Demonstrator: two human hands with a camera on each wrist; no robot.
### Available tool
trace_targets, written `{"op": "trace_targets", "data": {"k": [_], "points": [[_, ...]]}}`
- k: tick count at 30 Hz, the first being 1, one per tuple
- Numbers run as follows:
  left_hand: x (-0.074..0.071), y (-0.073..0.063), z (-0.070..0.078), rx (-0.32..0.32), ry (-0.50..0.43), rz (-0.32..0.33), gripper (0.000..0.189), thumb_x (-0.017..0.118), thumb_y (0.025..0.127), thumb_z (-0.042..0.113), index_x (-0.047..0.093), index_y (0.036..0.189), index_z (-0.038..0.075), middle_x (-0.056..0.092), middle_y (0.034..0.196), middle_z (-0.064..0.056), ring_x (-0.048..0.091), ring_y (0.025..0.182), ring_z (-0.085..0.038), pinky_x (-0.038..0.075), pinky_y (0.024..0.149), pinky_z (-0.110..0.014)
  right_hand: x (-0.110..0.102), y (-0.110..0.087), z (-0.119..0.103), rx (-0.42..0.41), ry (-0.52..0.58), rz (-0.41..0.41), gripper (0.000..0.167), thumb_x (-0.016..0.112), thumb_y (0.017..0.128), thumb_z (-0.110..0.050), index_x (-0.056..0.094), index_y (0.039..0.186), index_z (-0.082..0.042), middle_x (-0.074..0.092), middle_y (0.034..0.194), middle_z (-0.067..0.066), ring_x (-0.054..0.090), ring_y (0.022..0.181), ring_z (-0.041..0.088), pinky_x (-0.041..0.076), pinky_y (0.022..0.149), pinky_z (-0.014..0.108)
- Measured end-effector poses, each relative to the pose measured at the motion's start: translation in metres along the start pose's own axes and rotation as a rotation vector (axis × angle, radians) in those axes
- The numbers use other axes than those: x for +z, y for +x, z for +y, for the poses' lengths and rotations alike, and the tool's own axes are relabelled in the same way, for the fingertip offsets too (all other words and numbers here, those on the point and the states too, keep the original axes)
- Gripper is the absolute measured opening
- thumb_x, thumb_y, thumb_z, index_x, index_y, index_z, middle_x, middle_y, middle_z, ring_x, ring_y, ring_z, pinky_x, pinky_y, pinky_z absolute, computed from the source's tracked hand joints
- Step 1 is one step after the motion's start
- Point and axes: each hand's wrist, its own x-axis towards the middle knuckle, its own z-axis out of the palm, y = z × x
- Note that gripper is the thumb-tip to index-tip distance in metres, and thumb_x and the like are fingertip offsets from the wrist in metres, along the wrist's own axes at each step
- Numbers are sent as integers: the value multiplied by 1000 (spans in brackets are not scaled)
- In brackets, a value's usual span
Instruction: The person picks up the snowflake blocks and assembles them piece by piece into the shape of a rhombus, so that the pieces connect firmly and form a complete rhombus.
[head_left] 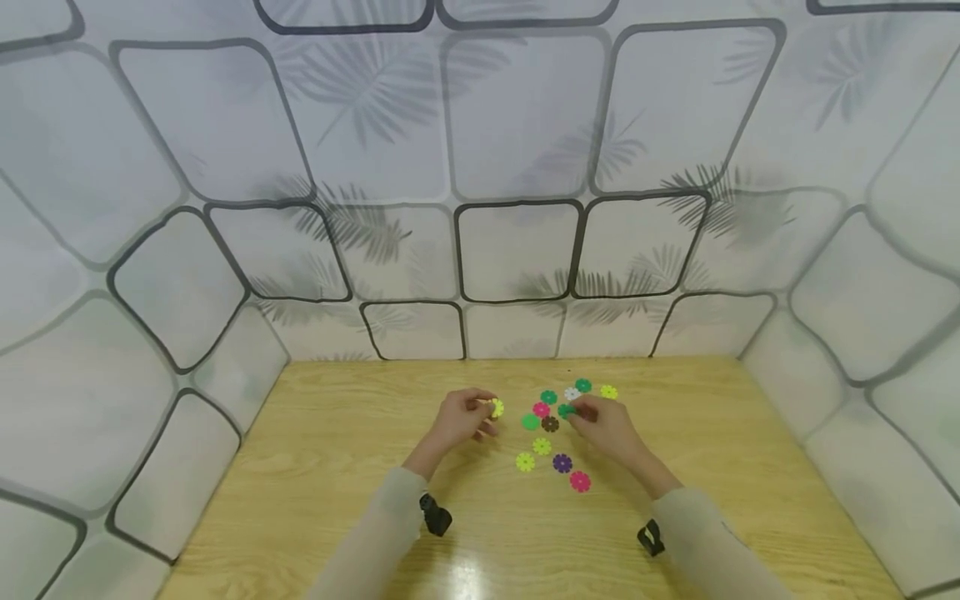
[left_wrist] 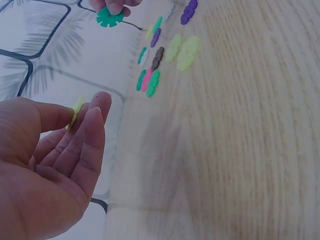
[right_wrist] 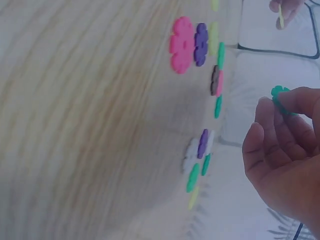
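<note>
My left hand pinches a yellow notched disc between thumb and finger, raised above the table and standing on edge. In the left wrist view the disc shows nearly edge-on. A green notched disc is pinched by my right hand, also off the wood; the right wrist view shows this green disc at the fingertips. Between and below the hands lie loose discs, among them a brown one, a purple one and a pink one. My right hand hides several others in the head view.
The wooden table is bounded at the back and sides by patterned cloth walls. A white disc and a yellow disc lie toward the back right. A black wrist strap mount sits at the left sleeve.
</note>
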Motion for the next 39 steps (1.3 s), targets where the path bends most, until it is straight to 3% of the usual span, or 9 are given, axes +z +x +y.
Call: {"op": "trace_targets", "data": {"k": [6, 11, 15, 22, 29, 36, 39], "points": [[-3, -1, 8, 34, -26, -8, 30, 63, 106, 10, 65, 131, -6, 75, 106, -31, 80, 76, -27, 64, 61, -36, 3, 7, -11, -60, 13, 8, 23, 74, 99, -12, 74, 119, -1, 76, 102, 7, 67, 89, 16, 57, 76, 23], [-3, -2, 14, 55, -40, -18, 32, 64, 105, 10, 64, 132, -7, 74, 107, -34, 80, 79, -31, 64, 61, -31, 5, 13, -23, -91, 2, 33, 27, 75, 98, -14, 73, 122, -1, 77, 101, 7, 66, 86, 15, 56, 71, 24], [-1, -4, 20, 53, -42, -25, 32, 64, 106, 11, 64, 133, -6, 73, 109, -35, 80, 78, -27, 63, 60, -30, 6, 15, -32, -111, 3, 40, 25, 73, 100, -14, 73, 122, -3, 76, 100, 7, 63, 80, 11, 54, 66, 23], [1, -6, 30, 62, -41, -30, 29, 64, 107, 13, 67, 133, 0, 74, 110, -34, 80, 76, -21, 63, 61, -29, 5, 16, -48, -116, 60, 22, 20, 68, 104, -16, 74, 120, -5, 76, 102, 9, 68, 76, 22, 53, 60, 25], [1, -6, 34, 78, -43, -32, 29, 64, 106, 13, 68, 131, 0, 74, 107, -34, 80, 76, -22, 64, 62, -33, 5, 18, -60, -125, 68, -4, 18, 68, 104, -17, 75, 117, -7, 77, 104, 9, 62, 71, 13, 49, 56, 24], [1, -8, 42, 83, -34, -33, 28, 64, 106, 13, 70, 130, 1, 79, 96, -19, 80, 76, -22, 64, 62, -32, 7, 19, -65, -154, 85, 6, 15, 68, 103, -15, 75, 114, -8, 76, 101, 8, 58, 66, 10, 47, 51, 24], [1, -8, 45, 83, -33, -41, 29, 64, 106, 13, 69, 131, 0, 79, 95, -18, 80, 78, -24, 65, 63, -33, 8, 20, -64, -154, 89, 4, 15, 68, 103, -15, 75, 115, -7, 76, 102, 10, 59, 65, 11, 47, 51, 24]]}}
